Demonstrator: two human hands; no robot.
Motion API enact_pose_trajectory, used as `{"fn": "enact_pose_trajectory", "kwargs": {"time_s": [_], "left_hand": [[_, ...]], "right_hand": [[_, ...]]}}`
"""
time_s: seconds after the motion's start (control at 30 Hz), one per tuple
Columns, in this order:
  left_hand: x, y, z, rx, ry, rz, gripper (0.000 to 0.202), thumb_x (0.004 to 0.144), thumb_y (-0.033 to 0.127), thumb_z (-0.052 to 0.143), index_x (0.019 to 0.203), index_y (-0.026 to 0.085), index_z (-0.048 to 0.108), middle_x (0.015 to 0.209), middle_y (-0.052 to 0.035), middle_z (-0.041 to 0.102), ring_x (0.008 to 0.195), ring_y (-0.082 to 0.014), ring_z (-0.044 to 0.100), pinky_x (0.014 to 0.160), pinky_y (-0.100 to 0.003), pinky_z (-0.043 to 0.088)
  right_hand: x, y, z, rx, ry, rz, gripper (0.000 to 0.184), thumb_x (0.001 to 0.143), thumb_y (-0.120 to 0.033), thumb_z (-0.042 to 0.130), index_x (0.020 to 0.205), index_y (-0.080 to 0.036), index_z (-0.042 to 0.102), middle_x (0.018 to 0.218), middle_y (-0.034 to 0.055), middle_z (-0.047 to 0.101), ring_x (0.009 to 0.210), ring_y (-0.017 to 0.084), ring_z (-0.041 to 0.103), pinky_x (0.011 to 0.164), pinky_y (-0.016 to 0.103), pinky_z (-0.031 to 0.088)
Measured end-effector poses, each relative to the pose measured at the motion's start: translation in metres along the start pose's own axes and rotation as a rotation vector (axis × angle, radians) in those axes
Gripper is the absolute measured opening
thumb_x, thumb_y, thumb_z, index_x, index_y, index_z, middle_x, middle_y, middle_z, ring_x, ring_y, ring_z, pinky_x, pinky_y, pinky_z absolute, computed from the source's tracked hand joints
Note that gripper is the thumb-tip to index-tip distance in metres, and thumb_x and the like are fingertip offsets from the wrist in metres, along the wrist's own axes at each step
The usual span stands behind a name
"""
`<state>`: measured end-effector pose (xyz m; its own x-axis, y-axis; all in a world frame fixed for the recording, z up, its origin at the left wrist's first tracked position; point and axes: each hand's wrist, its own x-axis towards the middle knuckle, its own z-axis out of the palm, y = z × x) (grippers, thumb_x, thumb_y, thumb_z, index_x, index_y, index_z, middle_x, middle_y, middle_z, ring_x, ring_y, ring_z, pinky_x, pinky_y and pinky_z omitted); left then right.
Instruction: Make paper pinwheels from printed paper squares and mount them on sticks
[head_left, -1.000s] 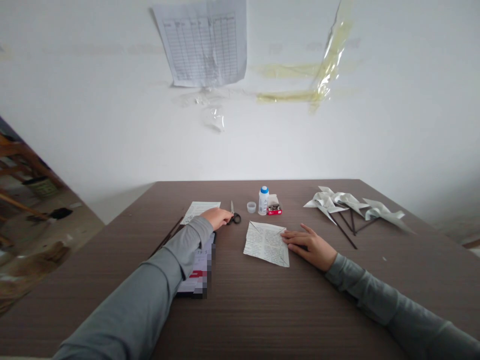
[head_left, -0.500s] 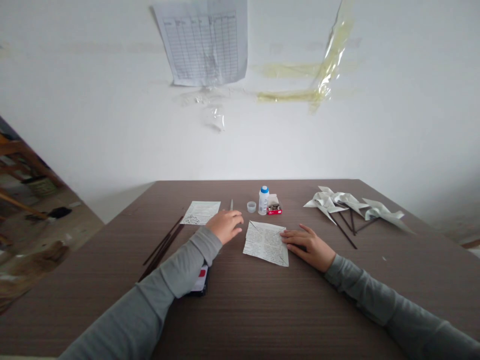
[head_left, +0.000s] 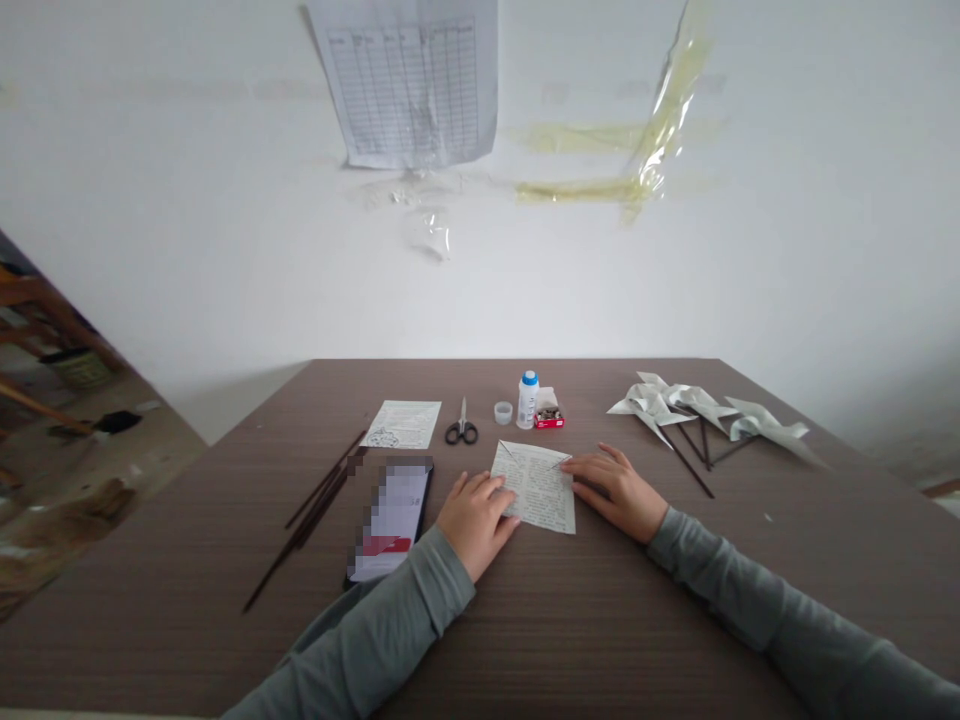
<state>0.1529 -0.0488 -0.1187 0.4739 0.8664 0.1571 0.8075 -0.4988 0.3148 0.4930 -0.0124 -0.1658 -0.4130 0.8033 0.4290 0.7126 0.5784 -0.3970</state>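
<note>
A square sheet of handwritten paper [head_left: 538, 482] lies flat on the brown table [head_left: 570, 620] in front of me. My left hand [head_left: 474, 517] rests on its left edge, fingers curled loosely with the tips on the paper. My right hand [head_left: 615, 488] lies on the sheet's right edge, fingers stretched toward its top corner. Neither hand grips anything. Black-handled scissors [head_left: 461, 428] lie on the table beyond my left hand, apart from it.
A phone [head_left: 391, 516] lies left of my left hand, with thin dark sticks [head_left: 307, 510] further left. A second printed sheet [head_left: 403, 423], a small cap [head_left: 503, 412], a glue bottle [head_left: 528, 399] and a red box [head_left: 548, 415] stand farther back. Paper pinwheels [head_left: 705, 412] lie at the right.
My left hand has let go of the scissors and pulled back right and toward me, landing on the paper's left edge. The right hand stayed on the sheet.
</note>
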Motion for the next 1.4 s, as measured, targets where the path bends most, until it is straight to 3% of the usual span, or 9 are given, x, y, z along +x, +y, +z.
{"fn": "enact_pose_trajectory", "kwargs": {"time_s": [0.17,0.33,0.53,0.67,0.8,1.0,1.17,1.3,1.4], "left_hand": [[-0.002,-0.007,0.011,0.001,0.014,-0.015,0.034,0.115,0.019,0.087,0.144,0.030,0.099,0.168,-0.0164,0.091,0.166,-0.0435,0.080,0.150,-0.079,0.056],[-0.004,-0.012,0.006,-0.006,0.008,-0.015,0.036,0.116,0.018,0.085,0.145,0.030,0.101,0.168,-0.0157,0.092,0.167,-0.0447,0.079,0.150,-0.078,0.056],[-0.003,-0.021,0.017,-0.012,0.026,-0.022,0.036,0.115,0.019,0.086,0.144,0.033,0.101,0.166,-0.0144,0.092,0.165,-0.0433,0.078,0.149,-0.078,0.057],[-0.003,-0.025,0.024,-0.002,0.053,-0.024,0.035,0.114,0.020,0.086,0.142,0.034,0.100,0.162,-0.0126,0.093,0.162,-0.0429,0.078,0.148,-0.077,0.058],[-0.003,-0.025,0.021,-0.026,0.071,-0.019,0.028,0.112,0.023,0.087,0.135,0.032,0.101,0.157,-0.0135,0.094,0.157,-0.0438,0.079,0.145,-0.076,0.060],[-0.003,-0.023,0.010,-0.033,0.077,0.003,0.028,0.112,0.021,0.085,0.135,0.028,0.100,0.151,-0.0144,0.096,0.151,-0.0414,0.083,0.141,-0.068,0.065],[-0.003,-0.020,0.005,-0.065,0.097,0.044,0.030,0.110,0.021,0.087,0.137,0.026,0.100,0.146,-0.0160,0.095,0.143,-0.0415,0.086,0.133,-0.066,0.071],[-0.003,-0.017,0.007,-0.077,0.134,0.075,0.030,0.109,0.026,0.090,0.137,0.026,0.100,0.141,-0.0157,0.093,0.140,-0.0417,0.085,0.130,-0.067,0.073],[-0.001,-0.015,0.014,-0.078,0.131,0.061,0.031,0.107,0.029,0.093,0.137,0.023,0.099,0.141,-0.0179,0.091,0.141,-0.0431,0.085,0.131,-0.068,0.072]], "right_hand": [[0.043,0.006,-0.006,-0.113,0.107,-0.047,0.046,0.122,-0.032,0.067,0.161,-0.034,0.092,0.166,0.0157,0.090,0.157,0.041,0.083,0.145,0.074,0.057],[0.106,-0.007,-0.013,-0.241,0.030,-0.039,0.055,0.119,-0.020,0.073,0.167,-0.040,0.091,0.184,0.0172,0.075,0.164,0.043,0.073,0.136,0.068,0.064],[0.142,-0.016,-0.005,-0.303,-0.031,0.008,0.064,0.118,-0.016,0.069,0.173,-0.043,0.088,0.173,0.0178,0.081,0.155,0.043,0.072,0.130,0.064,0.065],[0.144,-0.011,0.004,-0.263,0.023,0.001,0.077,0.110,-0.008,0.064,0.174,-0.045,0.087,0.158,0.0152,0.086,0.149,0.040,0.072,0.132,0.064,0.063],[0.144,-0.007,0.002,-0.219,0.149,0.022,0.087,0.103,-0.004,0.063,0.172,-0.050,0.087,0.141,0.0118,0.088,0.143,0.039,0.072,0.143,0.075,0.052],[0.125,-0.012,-0.019,-0.122,0.323,0.064,0.069,0.109,-0.015,0.062,0.166,-0.042,0.092,0.125,0.0097,0.089,0.133,0.039,0.077,0.149,0.076,0.044],[0.087,-0.025,-0.021,-0.047,0.416,0.095,0.055,0.114,-0.030,0.068,0.163,-0.038,0.093,0.113,0.0087,0.092,0.125,0.040,0.080,0.139,0.075,0.053],[0.068,-0.037,-0.009,0.015,0.423,0.133,0.035,0.115,-0.058,0.082,0.128,-0.031,0.100,0.122,0.0148,0.097,0.122,0.044,0.084,0.130,0.074,0.063],[0.063,-0.044,0.003,0.037,0.364,0.122,0.041,0.117,-0.067,0.082,0.106,-0.031,0.096,0.116,0.0145,0.097,0.123,0.045,0.088,0.134,0.075,0.062]]}}
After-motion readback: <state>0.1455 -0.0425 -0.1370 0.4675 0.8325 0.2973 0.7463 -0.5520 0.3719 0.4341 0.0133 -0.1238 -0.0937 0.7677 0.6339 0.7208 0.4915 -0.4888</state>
